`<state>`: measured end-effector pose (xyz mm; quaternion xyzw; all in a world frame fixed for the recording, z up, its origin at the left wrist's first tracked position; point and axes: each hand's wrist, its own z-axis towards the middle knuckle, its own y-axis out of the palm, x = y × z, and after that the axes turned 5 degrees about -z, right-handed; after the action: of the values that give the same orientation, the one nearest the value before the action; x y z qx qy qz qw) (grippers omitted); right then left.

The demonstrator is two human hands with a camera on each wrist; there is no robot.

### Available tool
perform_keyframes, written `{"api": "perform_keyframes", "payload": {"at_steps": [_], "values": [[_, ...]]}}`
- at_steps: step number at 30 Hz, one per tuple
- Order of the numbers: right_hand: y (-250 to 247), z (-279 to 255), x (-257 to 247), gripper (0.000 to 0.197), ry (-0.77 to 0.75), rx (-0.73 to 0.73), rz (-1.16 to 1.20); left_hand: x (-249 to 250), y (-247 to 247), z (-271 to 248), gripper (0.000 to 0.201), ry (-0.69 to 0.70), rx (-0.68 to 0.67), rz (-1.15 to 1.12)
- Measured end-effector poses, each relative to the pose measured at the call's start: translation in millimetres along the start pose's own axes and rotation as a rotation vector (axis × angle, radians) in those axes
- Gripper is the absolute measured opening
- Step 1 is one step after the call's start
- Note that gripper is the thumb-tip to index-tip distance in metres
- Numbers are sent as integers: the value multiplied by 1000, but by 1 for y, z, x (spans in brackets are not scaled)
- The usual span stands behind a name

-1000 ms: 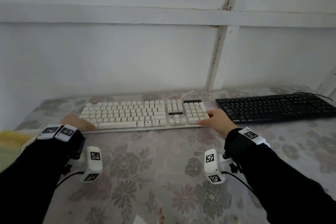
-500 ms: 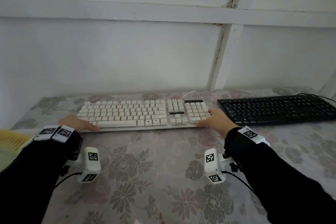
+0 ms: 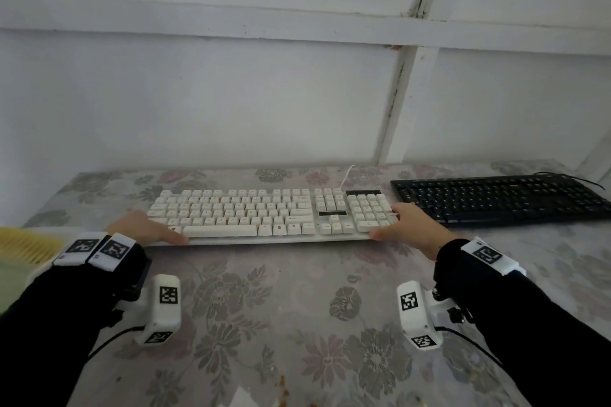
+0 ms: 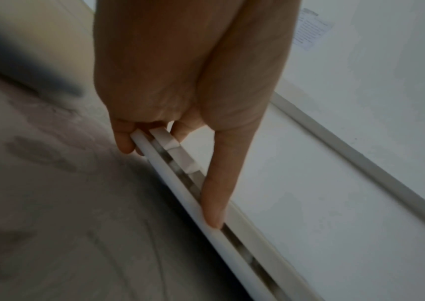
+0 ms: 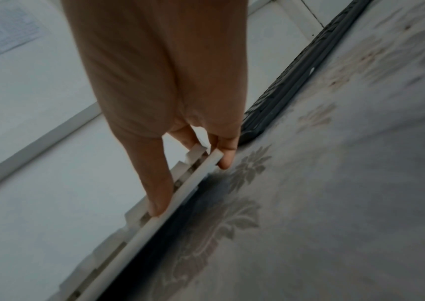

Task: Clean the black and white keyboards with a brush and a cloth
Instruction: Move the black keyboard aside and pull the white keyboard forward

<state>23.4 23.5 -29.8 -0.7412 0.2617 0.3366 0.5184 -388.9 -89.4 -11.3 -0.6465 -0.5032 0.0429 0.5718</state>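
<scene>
While both hands grip the white keyboard (image 3: 264,213) by its two ends, the sensible thing is to keep the lift level. The left hand (image 3: 140,228) holds the near left corner, thumb laid along the front rim and fingers curled under the edge, as the left wrist view shows; the right hand (image 3: 415,230) does the same at the number-pad end, thumb on top, fingertips tucked below. The board's front edge appears slightly raised off the floral tablecloth (image 3: 297,307), with a dark shadow under it in the right wrist view. Its white cable (image 3: 347,173) runs off the back edge, so any tilting or shaking should leave slack there. The black keyboard (image 3: 496,200) lies just beside the right hand, apart from the white one; the right end should stay clear of it. I see no brush or cloth for certain; a yellow-green shape (image 3: 23,244) at the far left is too blurred to name.
</scene>
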Motion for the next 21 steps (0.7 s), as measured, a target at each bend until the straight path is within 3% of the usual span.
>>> {"api": "perform_keyframes", "payload": {"at_steps": [12,14,17,18,21], "values": [[-13,-64,23,30,-84,27,24,-25,15,-76,59,153,8,-138],[-16,-76,27,30,-111,8,27,-31,16,-89,67,185,-13,-217],[-18,-90,35,33,-141,-12,12,-41,20,-104,100,261,-22,-305],[-19,-95,38,32,-146,-10,4,-44,22,-109,98,257,-33,-332],[-23,-107,48,30,-147,2,-3,-51,28,-126,67,220,-47,-368]]}}
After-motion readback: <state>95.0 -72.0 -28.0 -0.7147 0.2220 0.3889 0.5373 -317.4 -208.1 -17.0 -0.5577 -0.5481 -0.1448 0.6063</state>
